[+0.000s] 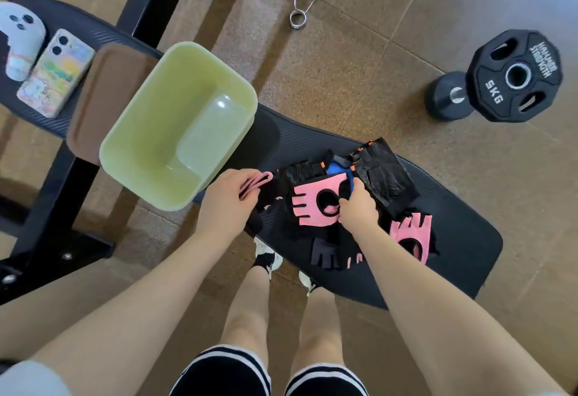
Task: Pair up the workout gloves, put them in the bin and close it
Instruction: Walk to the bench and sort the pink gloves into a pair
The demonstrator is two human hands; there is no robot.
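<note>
We stood over the black bench [438, 270], where the pale green bin [150, 158] sat open and empty, its brown lid [93, 95] lying just beside it. The gloves were still a loose heap near the bench end, so by our reckoning pairing had barely begun and nothing was binned. Our right hand [356, 208] pinched the pink glove [308, 208] in the heap; our left hand [225, 201] was closed on a pink strap [255, 180].
</note>
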